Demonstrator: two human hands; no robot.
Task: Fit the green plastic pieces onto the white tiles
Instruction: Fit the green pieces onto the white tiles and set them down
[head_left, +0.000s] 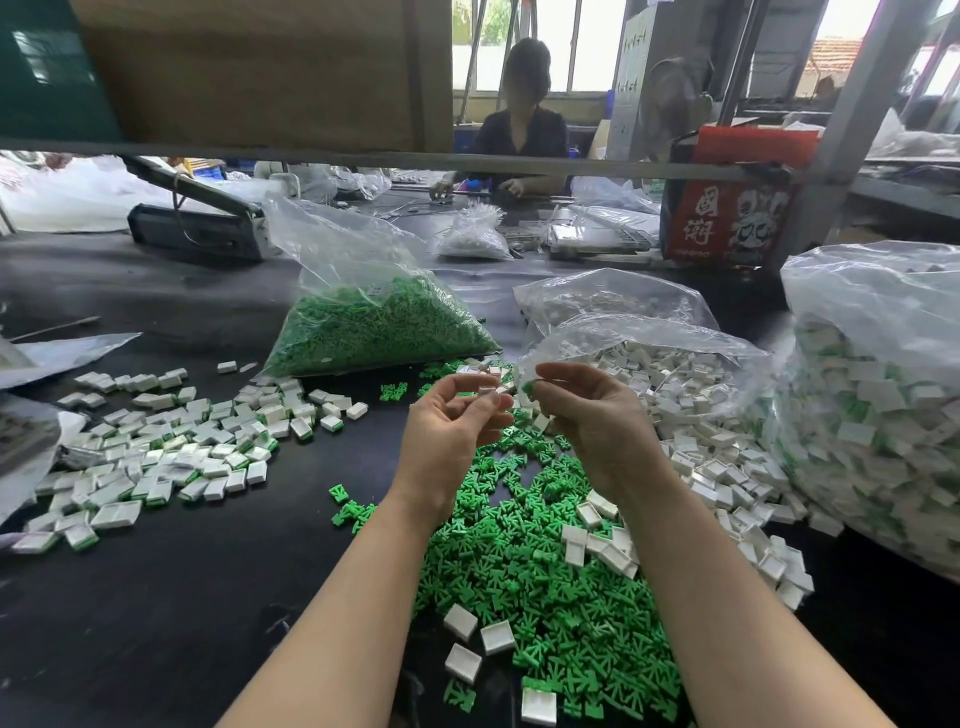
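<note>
My left hand (451, 426) is raised over the table and pinches a white tile (487, 391) between thumb and fingertips. My right hand (587, 410) is close beside it and pinches a small green plastic piece (528, 387) at its fingertips. The two parts are a short gap apart. Below my hands a heap of loose green pieces (545, 582) covers the black table, with a few white tiles (460, 621) lying on it. Fitted tiles with green backs (171, 457) are spread at the left.
A clear bag of green pieces (374, 332) lies behind my hands. An open bag of white tiles (670, 374) spills at the right, beside a large full bag (878, 405). A person (522, 124) sits across the table. A red box (727, 208) stands at the back right.
</note>
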